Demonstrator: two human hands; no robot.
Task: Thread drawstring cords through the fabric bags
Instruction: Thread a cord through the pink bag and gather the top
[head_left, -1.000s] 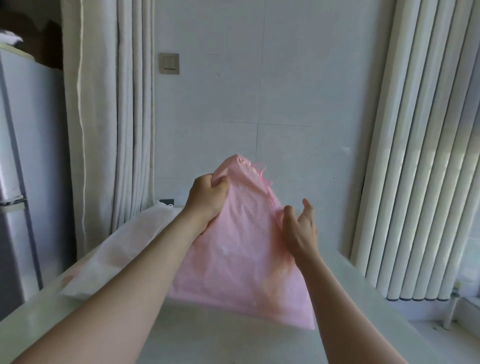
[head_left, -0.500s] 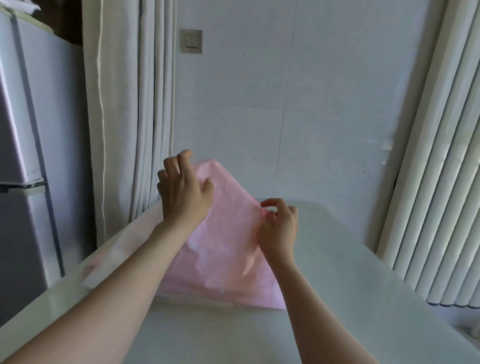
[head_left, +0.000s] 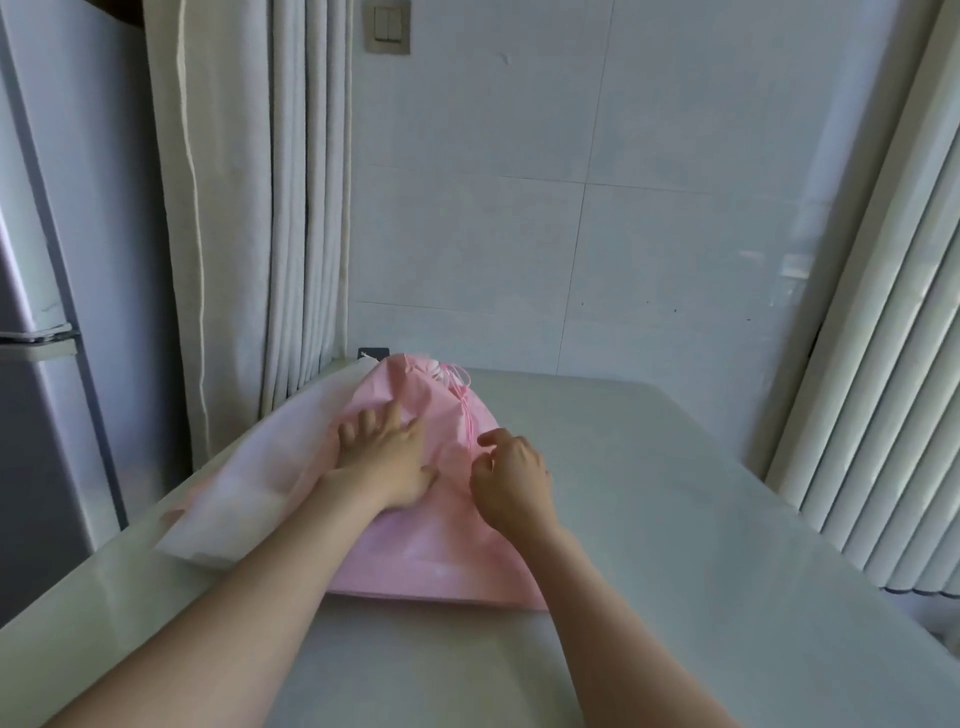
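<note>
Pressing flat on the pink bag (head_left: 415, 561), left hand (head_left: 387, 457) lies spread; right hand (head_left: 514, 475) curls by the cord (head_left: 469, 426), grip unclear. Cord appears threaded; white bag (head_left: 260, 467) apparently pending.

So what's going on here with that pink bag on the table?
A person is working on a pink drawstring bag lying on a white table. The left hand presses flat on it with spread fingers; the right hand sits at its right edge with curled fingers, near the pink cord. A white bag lies against its left side.
</note>
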